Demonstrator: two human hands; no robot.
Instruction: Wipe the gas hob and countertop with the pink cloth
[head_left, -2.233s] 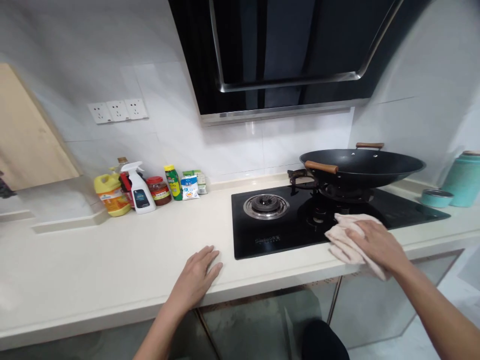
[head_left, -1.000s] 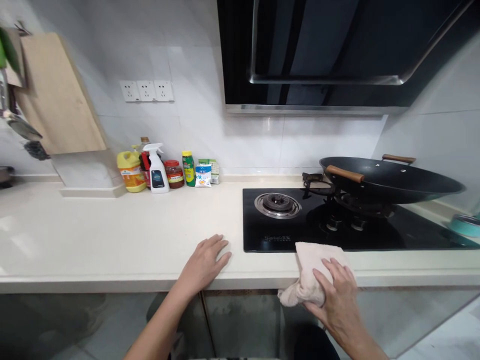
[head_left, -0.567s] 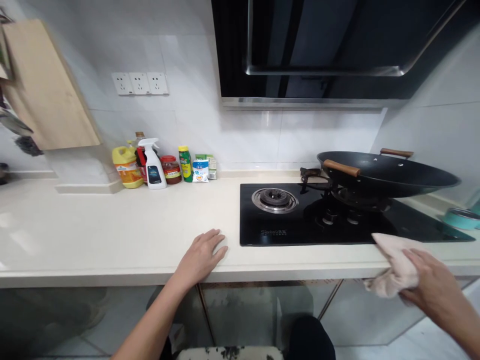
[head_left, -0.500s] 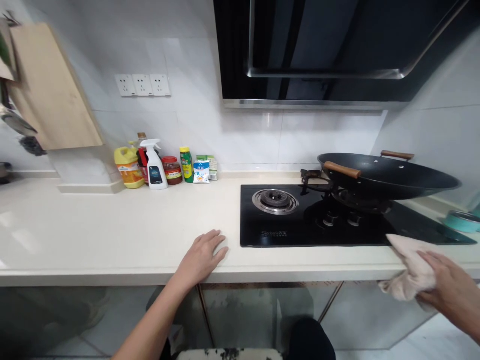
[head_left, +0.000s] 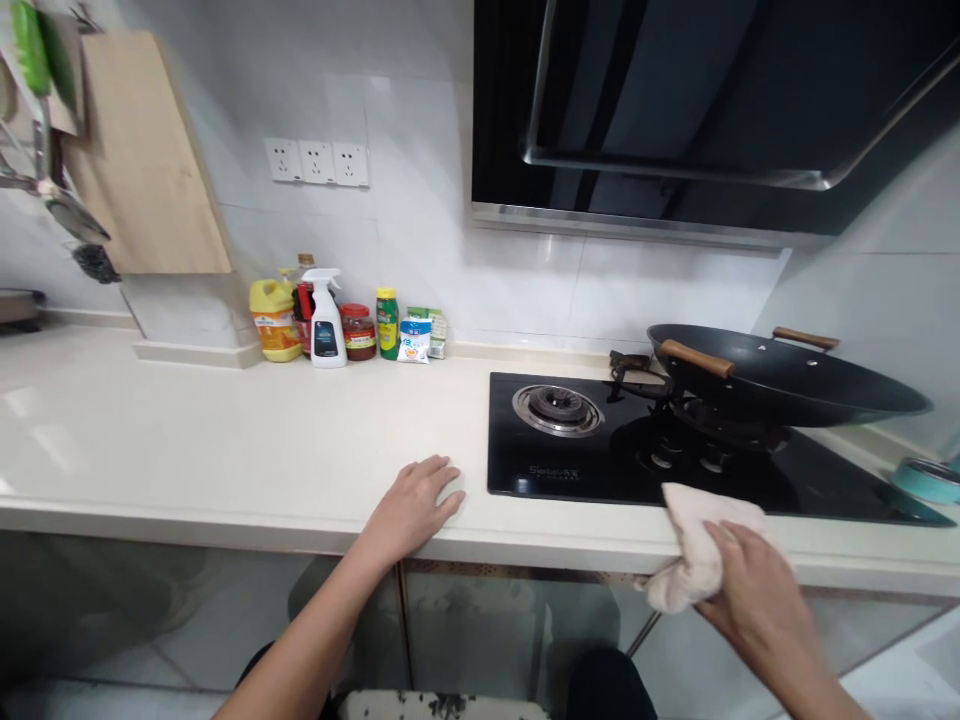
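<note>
Right hand [head_left: 750,590] clutching cloth [head_left: 694,545], fingertips hidden; left hand [head_left: 416,505] flat on countertop [head_left: 225,440]

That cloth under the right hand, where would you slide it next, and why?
Probably leftward along the front strip of the countertop. The right hand presses the cloth on the counter's edge just in front of the black stove, while the left hand lies flat further left, leaving that strip between them uncovered.

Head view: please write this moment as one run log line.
right hand: presses beige cloth on countertop front edge | left hand: flat on countertop | wok: on stove burner
</note>
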